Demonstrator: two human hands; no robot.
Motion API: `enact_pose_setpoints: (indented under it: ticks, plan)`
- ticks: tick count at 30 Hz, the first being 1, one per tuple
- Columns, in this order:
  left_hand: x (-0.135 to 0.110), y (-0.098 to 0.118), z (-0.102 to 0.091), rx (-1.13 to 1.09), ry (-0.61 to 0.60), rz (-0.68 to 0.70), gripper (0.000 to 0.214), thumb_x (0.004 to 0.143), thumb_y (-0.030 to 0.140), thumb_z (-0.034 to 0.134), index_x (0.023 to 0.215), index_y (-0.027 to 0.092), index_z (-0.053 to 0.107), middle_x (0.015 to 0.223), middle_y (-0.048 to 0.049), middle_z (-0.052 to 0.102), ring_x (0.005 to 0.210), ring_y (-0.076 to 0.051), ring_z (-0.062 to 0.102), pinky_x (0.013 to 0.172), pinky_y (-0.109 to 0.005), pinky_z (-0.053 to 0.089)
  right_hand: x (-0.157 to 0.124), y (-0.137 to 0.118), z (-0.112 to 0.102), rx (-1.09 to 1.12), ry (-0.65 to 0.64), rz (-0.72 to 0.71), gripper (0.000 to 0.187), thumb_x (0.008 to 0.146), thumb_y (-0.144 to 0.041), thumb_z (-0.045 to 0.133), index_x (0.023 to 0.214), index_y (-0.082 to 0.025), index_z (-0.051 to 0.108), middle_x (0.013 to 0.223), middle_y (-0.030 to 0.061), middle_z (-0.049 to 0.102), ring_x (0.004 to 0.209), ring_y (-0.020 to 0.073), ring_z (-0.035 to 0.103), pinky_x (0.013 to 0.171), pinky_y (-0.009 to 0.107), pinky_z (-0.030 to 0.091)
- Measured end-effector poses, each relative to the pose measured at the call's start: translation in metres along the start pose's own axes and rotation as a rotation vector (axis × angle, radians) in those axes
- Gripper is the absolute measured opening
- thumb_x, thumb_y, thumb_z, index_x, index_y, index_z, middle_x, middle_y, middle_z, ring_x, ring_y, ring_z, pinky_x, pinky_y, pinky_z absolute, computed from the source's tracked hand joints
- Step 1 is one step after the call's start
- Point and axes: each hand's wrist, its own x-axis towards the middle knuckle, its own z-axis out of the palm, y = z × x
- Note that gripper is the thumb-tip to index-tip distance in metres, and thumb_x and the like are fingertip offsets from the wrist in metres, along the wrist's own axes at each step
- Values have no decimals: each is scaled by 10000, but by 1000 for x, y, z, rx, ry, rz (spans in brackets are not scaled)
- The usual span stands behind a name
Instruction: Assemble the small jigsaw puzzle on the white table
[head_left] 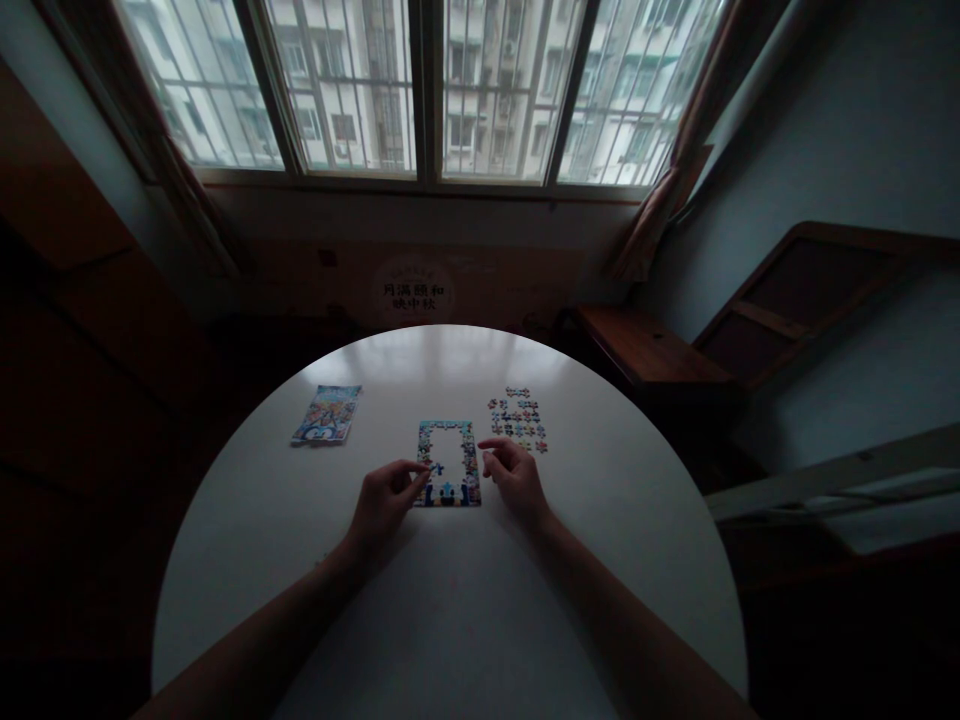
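Observation:
A jigsaw puzzle lies on the white round table in front of me, its border joined into a rectangle around a bare white middle. Over its left side, my left hand pinches a small blue puzzle piece between thumb and fingertips. Just off the puzzle's right edge is my right hand, its index finger and thumb apart with nothing visible between them. Loose puzzle pieces are spread in rows beyond my right hand.
A colourful picture packet lies at the left of the table. Behind the table are a printed carton and a barred window. A wooden bench stands at the back right.

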Motion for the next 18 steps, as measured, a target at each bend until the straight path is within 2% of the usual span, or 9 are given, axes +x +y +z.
enact_pose_setpoints:
  ticks: [18]
  plan:
    - [-1, -3, 1, 21, -29, 16, 313, 752, 421, 628, 832, 126, 692, 482, 61, 410, 445, -65, 343, 431, -189, 242, -1, 2, 2, -49, -25, -8, 201, 725, -298, 529, 819, -154, 633, 556, -18, 552, 526, 120, 521, 521, 231, 407]
